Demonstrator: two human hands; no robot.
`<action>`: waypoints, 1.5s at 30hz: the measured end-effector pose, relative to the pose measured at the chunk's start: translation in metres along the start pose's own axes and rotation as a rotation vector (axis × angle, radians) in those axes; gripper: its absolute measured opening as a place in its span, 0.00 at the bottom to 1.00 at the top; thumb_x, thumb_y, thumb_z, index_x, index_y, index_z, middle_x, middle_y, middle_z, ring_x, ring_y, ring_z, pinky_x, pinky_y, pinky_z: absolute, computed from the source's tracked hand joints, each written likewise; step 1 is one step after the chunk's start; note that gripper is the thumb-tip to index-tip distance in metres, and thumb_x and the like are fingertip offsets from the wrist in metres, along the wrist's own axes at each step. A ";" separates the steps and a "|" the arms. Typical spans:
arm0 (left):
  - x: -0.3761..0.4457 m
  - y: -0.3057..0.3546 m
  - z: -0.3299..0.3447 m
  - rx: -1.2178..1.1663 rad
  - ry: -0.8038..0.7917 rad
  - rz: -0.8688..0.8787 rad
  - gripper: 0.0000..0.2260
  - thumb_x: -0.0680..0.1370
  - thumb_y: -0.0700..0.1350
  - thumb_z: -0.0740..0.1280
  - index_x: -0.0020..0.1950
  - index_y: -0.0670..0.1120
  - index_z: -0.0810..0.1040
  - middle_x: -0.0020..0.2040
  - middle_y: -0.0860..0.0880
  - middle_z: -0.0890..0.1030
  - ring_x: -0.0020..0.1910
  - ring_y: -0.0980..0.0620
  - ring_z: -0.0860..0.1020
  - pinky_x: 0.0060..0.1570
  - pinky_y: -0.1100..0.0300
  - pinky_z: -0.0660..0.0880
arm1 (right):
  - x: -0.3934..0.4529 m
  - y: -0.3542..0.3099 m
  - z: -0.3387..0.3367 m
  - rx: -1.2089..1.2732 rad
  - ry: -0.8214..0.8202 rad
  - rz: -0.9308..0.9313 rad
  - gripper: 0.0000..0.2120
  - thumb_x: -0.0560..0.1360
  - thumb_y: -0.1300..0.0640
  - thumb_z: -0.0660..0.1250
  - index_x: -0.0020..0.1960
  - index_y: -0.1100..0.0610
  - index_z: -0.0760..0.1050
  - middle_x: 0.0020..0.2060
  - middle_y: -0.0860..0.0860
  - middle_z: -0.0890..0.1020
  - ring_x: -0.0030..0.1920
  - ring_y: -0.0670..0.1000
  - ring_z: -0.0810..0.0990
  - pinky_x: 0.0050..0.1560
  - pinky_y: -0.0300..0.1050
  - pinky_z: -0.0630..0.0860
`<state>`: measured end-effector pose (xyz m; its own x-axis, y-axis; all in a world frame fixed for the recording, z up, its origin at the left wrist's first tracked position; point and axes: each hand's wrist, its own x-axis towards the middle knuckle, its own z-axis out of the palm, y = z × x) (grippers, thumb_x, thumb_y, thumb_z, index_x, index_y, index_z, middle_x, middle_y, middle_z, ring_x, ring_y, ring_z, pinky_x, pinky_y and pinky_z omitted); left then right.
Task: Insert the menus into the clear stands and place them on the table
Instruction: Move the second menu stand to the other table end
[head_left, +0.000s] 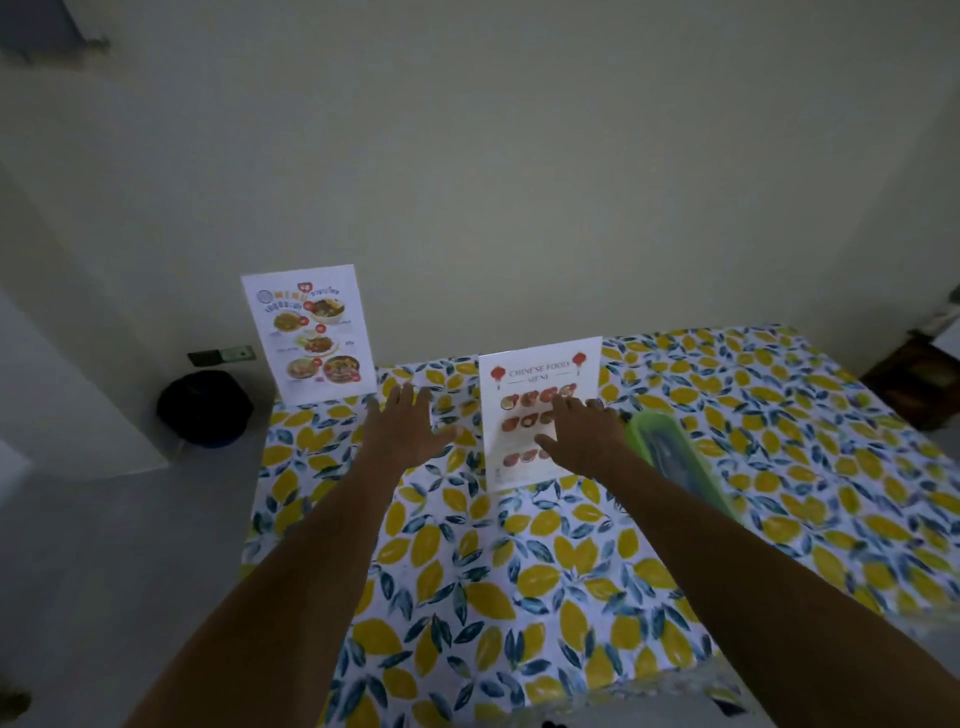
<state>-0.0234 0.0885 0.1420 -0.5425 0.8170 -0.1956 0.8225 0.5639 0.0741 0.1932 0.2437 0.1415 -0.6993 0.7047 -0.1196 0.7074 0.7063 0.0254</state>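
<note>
Both hands spread and empty: left hand (402, 423) over the table (779, 467), right hand (587, 431) before the upright Chinese menu (524, 415); other menu (309, 335) far left (corner). Could topple if nudged.

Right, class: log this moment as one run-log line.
left hand: open, empty | right hand: open, at Chinese menu | Thai menu: standing, far-left corner | green box: right of Chinese menu

Dim room, pale wall (519, 182)
</note>
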 end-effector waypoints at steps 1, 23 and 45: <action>0.007 0.008 0.005 -0.003 -0.006 -0.001 0.43 0.75 0.73 0.53 0.80 0.47 0.50 0.81 0.44 0.49 0.80 0.44 0.49 0.75 0.39 0.49 | 0.005 0.014 0.006 0.002 -0.018 0.015 0.37 0.76 0.36 0.57 0.77 0.58 0.56 0.71 0.58 0.70 0.70 0.63 0.69 0.67 0.60 0.66; 0.078 0.072 0.077 -0.414 -0.108 -0.130 0.14 0.74 0.55 0.71 0.52 0.47 0.84 0.46 0.46 0.86 0.42 0.47 0.84 0.44 0.51 0.81 | 0.103 0.117 0.079 0.374 -0.093 0.068 0.14 0.77 0.44 0.63 0.52 0.54 0.76 0.49 0.56 0.83 0.50 0.58 0.81 0.48 0.50 0.76; 0.103 0.172 -0.090 -0.652 0.149 0.224 0.10 0.72 0.53 0.75 0.49 0.50 0.85 0.40 0.54 0.87 0.35 0.56 0.84 0.46 0.52 0.82 | 0.054 0.229 -0.073 0.319 0.285 0.228 0.16 0.76 0.40 0.62 0.49 0.53 0.77 0.46 0.54 0.84 0.47 0.57 0.81 0.43 0.50 0.79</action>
<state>0.0470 0.2804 0.2228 -0.4281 0.9034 0.0251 0.6725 0.2999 0.6767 0.3098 0.4479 0.2136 -0.4918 0.8607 0.1319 0.8106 0.5079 -0.2916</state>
